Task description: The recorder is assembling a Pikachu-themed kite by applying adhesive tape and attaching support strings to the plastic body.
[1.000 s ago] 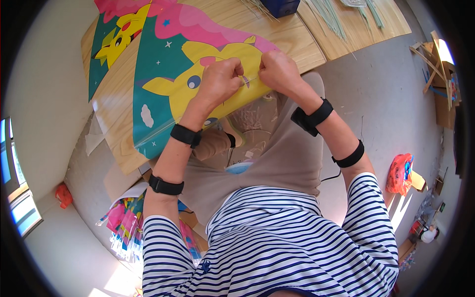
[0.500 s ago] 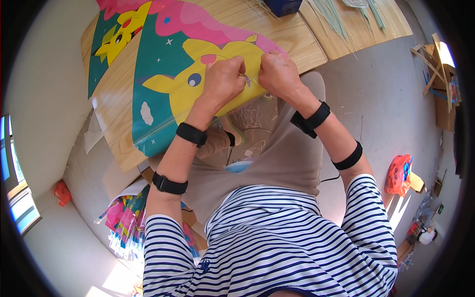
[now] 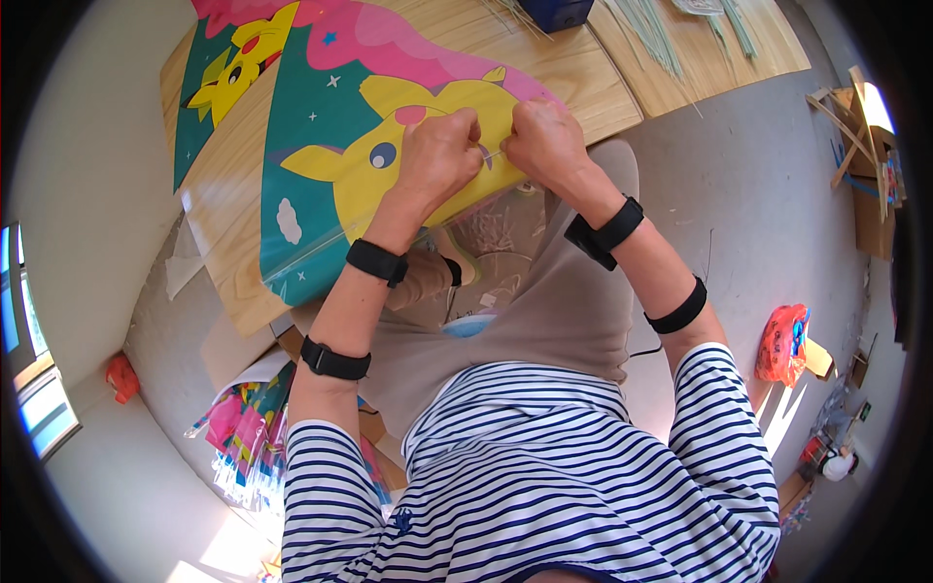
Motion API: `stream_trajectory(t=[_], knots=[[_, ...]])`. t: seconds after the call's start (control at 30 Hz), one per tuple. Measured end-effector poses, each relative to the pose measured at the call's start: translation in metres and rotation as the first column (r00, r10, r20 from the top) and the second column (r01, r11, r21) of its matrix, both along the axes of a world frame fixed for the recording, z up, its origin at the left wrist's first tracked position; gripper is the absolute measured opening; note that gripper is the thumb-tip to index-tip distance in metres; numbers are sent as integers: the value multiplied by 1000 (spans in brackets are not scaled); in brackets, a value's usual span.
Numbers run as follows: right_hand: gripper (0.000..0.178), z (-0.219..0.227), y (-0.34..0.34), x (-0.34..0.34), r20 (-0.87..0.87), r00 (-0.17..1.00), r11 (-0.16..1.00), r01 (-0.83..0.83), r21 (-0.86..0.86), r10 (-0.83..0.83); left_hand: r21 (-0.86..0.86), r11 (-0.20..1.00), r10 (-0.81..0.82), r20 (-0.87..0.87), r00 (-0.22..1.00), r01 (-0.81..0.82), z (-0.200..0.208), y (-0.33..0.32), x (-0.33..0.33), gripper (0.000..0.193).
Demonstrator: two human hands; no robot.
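Note:
A large printed sheet (image 3: 321, 107) in green, pink and yellow, with a cartoon animal on it, lies over the near table edge. Both my hands are closed above its yellow part. My left hand (image 3: 439, 154) is a fist with thumb and forefinger pinched together. Close to its right, my right hand (image 3: 546, 144) is curled the same way. A short, thin pale strand (image 3: 495, 154) spans the small gap between them, pinched at both ends. Whether it is thread or a thin rod I cannot tell. My fingers hide the rest of it.
A second printed sheet (image 3: 233, 73) lies farther left on the wooden table (image 3: 219, 238). Thin pale strips (image 3: 646, 39) and a dark blue box (image 3: 556, 12) are at the back. Folded colourful sheets (image 3: 248, 423) are at lower left, and a red bag (image 3: 781, 345) rests on the floor at right.
My right hand and forearm have shifted very slightly left. The left hand and the printed sheet look almost the same as before.

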State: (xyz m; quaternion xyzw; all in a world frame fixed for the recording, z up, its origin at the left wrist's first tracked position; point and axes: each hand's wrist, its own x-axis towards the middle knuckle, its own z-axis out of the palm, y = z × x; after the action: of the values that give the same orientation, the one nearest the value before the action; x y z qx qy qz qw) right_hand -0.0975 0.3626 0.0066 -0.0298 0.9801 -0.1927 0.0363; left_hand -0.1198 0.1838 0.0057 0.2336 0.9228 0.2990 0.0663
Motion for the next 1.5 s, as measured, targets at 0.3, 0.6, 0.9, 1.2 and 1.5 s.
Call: stream_trajectory(t=[0.3, 0.6, 0.9, 1.2, 1.5], knots=[[18, -3, 0, -1, -10, 1000, 1000, 9, 5, -9, 51, 989, 128, 149, 981, -137, 20, -5, 12, 33], [18, -11, -1, -2, -45, 997, 998, 55, -23, -56, 77, 959, 281, -155, 947, -272, 29, -71, 63, 35], [18, -11, 4, -4, -27, 999, 999, 17, -48, -18, -142, 981, 94, -239, 966, -131, 1, -66, 129, 86], [16, -10, 6, -5, -49, 999, 999, -4, -54, 2, -195, 969, 104, -230, 968, -151, -16, -71, 129, 99], [21, -8, 6, -9, -44, 999, 999, 17, -41, -19, -217, 963, 104, -244, 964, -159, -18, -72, 131, 101]])
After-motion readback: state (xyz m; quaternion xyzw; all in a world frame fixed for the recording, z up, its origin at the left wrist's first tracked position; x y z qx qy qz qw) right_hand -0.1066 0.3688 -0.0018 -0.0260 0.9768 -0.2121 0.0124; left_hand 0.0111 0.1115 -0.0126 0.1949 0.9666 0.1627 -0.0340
